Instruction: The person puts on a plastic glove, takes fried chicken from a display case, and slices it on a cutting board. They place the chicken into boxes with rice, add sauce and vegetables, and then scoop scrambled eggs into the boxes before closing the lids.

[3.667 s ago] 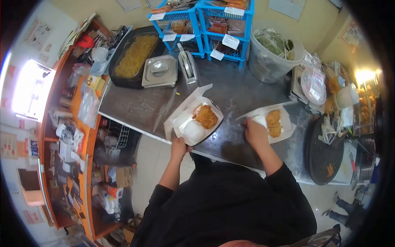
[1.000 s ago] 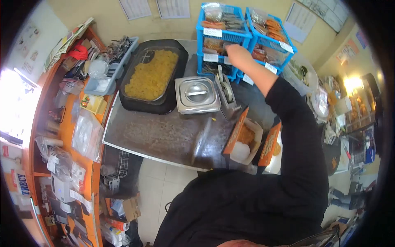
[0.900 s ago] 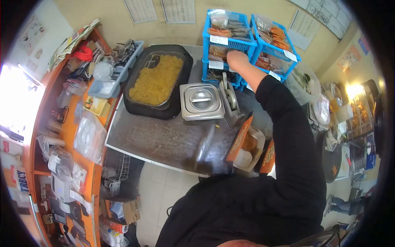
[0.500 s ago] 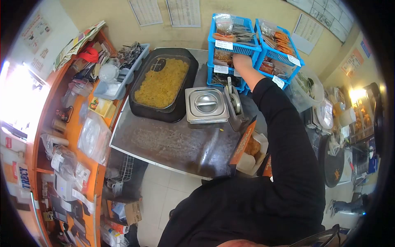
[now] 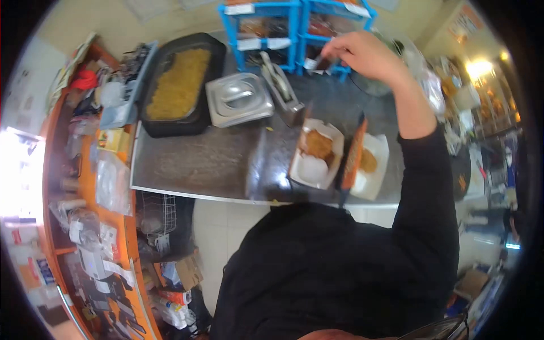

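Observation:
My right hand (image 5: 362, 54) is in front of the lower tier of the blue baskets (image 5: 294, 31), fingers pinched on a small dark sachet (image 5: 323, 61). Blur hides what is printed on it. Nearer my body, two open food boxes stand on the metal counter (image 5: 198, 164). One box (image 5: 316, 174) holds a brown fried piece (image 5: 318, 144) and a white mound. The other box (image 5: 371, 175) has a fried piece (image 5: 367, 161) in it and an orange printed lid (image 5: 354, 156) standing up. My left hand is out of the frame.
A black tray of yellow food (image 5: 181, 85) is at the counter's back left. Beside it are a lidded steel pan (image 5: 239, 99) and a narrow metal holder (image 5: 280, 85). Left of the counter is an orange shelf unit (image 5: 88, 170) with bags and a printer.
My right hand has come out of a blue basket with a dark sachet and moved right and towards me. The camera view has shifted, so both food boxes now show fully.

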`<state>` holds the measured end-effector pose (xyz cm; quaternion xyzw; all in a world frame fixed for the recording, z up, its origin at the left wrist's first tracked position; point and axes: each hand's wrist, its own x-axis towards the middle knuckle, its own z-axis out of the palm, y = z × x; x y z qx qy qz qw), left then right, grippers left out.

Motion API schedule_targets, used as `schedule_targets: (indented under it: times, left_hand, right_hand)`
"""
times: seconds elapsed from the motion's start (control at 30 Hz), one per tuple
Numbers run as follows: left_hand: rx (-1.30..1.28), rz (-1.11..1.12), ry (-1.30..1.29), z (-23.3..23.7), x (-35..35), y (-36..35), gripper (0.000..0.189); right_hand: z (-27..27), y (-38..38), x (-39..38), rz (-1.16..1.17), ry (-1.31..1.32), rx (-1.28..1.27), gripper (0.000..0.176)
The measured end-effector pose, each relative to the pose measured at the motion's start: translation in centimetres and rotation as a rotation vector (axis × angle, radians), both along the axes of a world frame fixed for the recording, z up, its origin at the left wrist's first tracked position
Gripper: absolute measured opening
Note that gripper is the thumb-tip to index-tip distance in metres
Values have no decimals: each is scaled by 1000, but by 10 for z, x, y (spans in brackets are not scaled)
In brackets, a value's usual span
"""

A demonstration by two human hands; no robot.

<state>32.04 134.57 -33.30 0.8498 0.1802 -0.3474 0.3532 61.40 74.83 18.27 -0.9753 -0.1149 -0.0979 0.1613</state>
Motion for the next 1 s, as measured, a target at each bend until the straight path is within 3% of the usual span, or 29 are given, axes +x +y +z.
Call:
schedule_targets:
  times: [0.07,0.17,0.27,0.33,0.37,0.43,0.5,0.57,0.63,0.77,0.83,0.9,0.97,1.0]
  left_hand:
    - [7,-22,20,2,-4,-3,19]
    - [25,-43,36,4,-10,-11,19]
    - [37,-53,49,6,-17,-26,20]
    - [36,-45,52,8,-22,-38,20]
    - [36,-34,51,9,-24,-45,20]
    - [17,22,42,12,-29,-60,20]
    - [-52,160,33,12,-34,-78,21]
    - [-204,456,-11,6,-39,-104,24]
    - [-219,469,18,26,-49,-133,30]
    - [-386,553,-98,28,-90,-164,32]
    - [-404,659,-124,40,-96,-181,32]
    - [-348,820,-67,85,-104,-196,33]
    - [-474,821,-163,92,-121,-178,35]
    - [-539,820,-208,90,-128,-172,36]
  right_hand:
    - [-2,-34,-52,133,265,17,19]
    - [-32,-51,-120,-35,591,-62,13]
    - [-115,-69,-162,-58,767,-201,15]
    - [-138,-62,-180,-119,896,-344,15]
    - [-137,-67,-184,-97,894,-322,21]
    - [-122,-96,-177,-64,464,-75,21]
    - [-70,-121,-148,-157,243,108,9]
    - [-40,-158,-118,-290,-35,95,15]
    - [-29,-197,-73,-369,-232,67,19]
    - [-79,-290,18,-604,-102,-182,33]
    - [-85,-290,15,-507,16,-235,37]
    - [-101,-304,28,-499,181,-215,38]
    - [-124,-340,61,-572,393,-130,36]
    - [-119,-344,68,-589,341,-151,34]
